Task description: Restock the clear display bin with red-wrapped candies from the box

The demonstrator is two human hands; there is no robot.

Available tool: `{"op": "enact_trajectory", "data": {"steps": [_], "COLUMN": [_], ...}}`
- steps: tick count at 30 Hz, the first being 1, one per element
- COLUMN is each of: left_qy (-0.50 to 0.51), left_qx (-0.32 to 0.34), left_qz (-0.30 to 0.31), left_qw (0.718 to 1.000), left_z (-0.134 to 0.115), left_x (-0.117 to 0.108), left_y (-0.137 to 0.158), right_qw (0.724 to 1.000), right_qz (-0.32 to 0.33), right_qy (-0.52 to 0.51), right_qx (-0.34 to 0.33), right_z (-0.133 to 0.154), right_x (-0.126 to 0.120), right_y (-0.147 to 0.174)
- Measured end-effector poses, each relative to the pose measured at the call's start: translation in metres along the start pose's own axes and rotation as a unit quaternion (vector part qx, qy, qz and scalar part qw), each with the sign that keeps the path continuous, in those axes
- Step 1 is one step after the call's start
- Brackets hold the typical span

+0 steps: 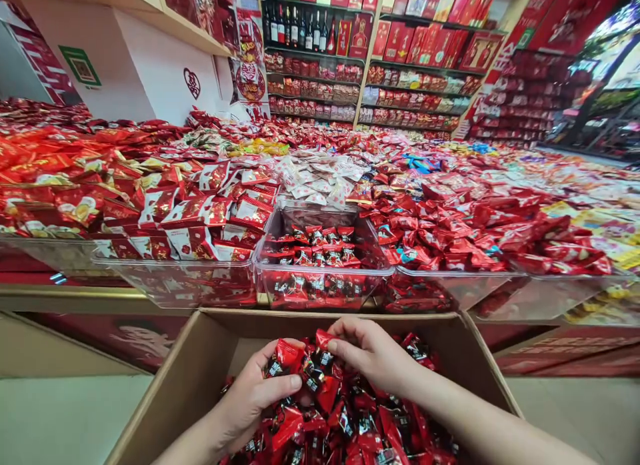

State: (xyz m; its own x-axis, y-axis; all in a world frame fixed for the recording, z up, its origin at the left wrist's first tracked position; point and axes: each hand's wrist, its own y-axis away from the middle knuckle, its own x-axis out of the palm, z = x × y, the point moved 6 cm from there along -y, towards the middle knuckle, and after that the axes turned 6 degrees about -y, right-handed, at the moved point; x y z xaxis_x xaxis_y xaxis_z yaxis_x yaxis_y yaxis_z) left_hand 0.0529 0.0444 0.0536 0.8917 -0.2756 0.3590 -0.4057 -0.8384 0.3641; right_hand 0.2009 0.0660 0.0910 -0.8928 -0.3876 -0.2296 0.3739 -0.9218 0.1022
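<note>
Both my hands are inside an open cardboard box (pixel 165 385) holding a heap of small red-and-black wrapped candies (pixel 367 425). My left hand (pixel 260 388) curls round a few candies (pixel 287 353), its thumb laid along their near side. Between thumb and fingers, my right hand (pixel 367 351) pinches the red end of one candy (pixel 325 338), just right of the left hand's bunch. Just beyond the box stands a clear plastic bin (pixel 325 271), partly filled with rows of the same-looking candies (pixel 315 241).
Heaped clear bins flank the middle one: red-and-white packets (pixel 187 218) at left, red twisted candies (pixel 450 231) at right. White packets (pixel 320 178) lie behind it. Shelves (pixel 367 71) with bottles and red boxes rise at the back; a white pillar (pixel 145 71) stands left.
</note>
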Motion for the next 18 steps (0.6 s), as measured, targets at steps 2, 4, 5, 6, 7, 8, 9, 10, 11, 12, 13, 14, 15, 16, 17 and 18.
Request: {"op": "enact_trajectory", "data": {"steps": [2, 4, 5, 6, 7, 8, 9, 10, 11, 12, 13, 14, 15, 16, 17, 18], "left_qy": [-0.004, -0.010, -0.017, -0.024, -0.031, -0.038, -0.044, -0.048, -0.051, -0.051, -0.049, -0.047, -0.047, -0.049, -0.051, -0.054], "left_qx": [-0.002, -0.006, -0.008, -0.010, -0.010, -0.009, -0.006, -0.002, 0.002, 0.003, 0.001, 0.000, -0.001, 0.001, 0.008, 0.019], "left_qz": [-0.012, -0.020, -0.021, -0.021, -0.021, -0.021, -0.022, -0.025, -0.028, -0.032, -0.038, -0.045, -0.051, -0.056, -0.058, -0.057], "left_qw": [1.000, 1.000, 1.000, 0.999, 0.999, 0.999, 0.999, 0.999, 0.998, 0.998, 0.998, 0.998, 0.998, 0.997, 0.997, 0.997], "left_z": [-0.003, -0.005, -0.005, -0.004, -0.003, -0.001, 0.001, 0.004, 0.007, 0.010, 0.013, 0.016, 0.018, 0.019, 0.019, 0.018], "left_x": [-0.001, -0.003, -0.004, -0.005, -0.007, -0.008, -0.010, -0.012, -0.014, -0.017, -0.019, -0.022, -0.025, -0.027, -0.028, -0.030], "left_y": [0.000, -0.001, -0.002, -0.003, -0.004, -0.005, -0.006, -0.007, -0.008, -0.009, -0.010, -0.011, -0.012, -0.013, -0.013, -0.014], "right_qw": [0.999, 0.996, 0.995, 0.996, 0.998, 0.996, 0.991, 0.980, 0.965, 0.947, 0.928, 0.909, 0.891, 0.877, 0.869, 0.871], "right_qz": [-0.029, -0.045, -0.052, -0.058, -0.063, -0.074, -0.084, -0.090, -0.092, -0.091, -0.095, -0.109, -0.131, -0.169, -0.203, -0.221], "right_qy": [-0.040, -0.074, -0.075, -0.060, -0.027, 0.019, 0.070, 0.117, 0.153, 0.180, 0.194, 0.201, 0.206, 0.211, 0.223, 0.247], "right_qx": [0.020, 0.034, 0.033, 0.023, 0.001, -0.035, -0.082, -0.135, -0.193, -0.250, -0.304, -0.349, -0.382, -0.399, -0.393, -0.361], "right_z": [-0.005, -0.009, -0.010, -0.009, -0.005, 0.003, 0.016, 0.031, 0.050, 0.071, 0.092, 0.114, 0.135, 0.153, 0.167, 0.175], "right_x": [-0.007, -0.010, -0.011, -0.011, -0.011, -0.011, -0.011, -0.011, -0.010, -0.010, -0.012, -0.017, -0.023, -0.030, -0.037, -0.042], "right_y": [-0.006, -0.008, -0.008, -0.007, -0.005, -0.001, 0.005, 0.013, 0.021, 0.029, 0.036, 0.040, 0.039, 0.033, 0.020, 0.000]}}
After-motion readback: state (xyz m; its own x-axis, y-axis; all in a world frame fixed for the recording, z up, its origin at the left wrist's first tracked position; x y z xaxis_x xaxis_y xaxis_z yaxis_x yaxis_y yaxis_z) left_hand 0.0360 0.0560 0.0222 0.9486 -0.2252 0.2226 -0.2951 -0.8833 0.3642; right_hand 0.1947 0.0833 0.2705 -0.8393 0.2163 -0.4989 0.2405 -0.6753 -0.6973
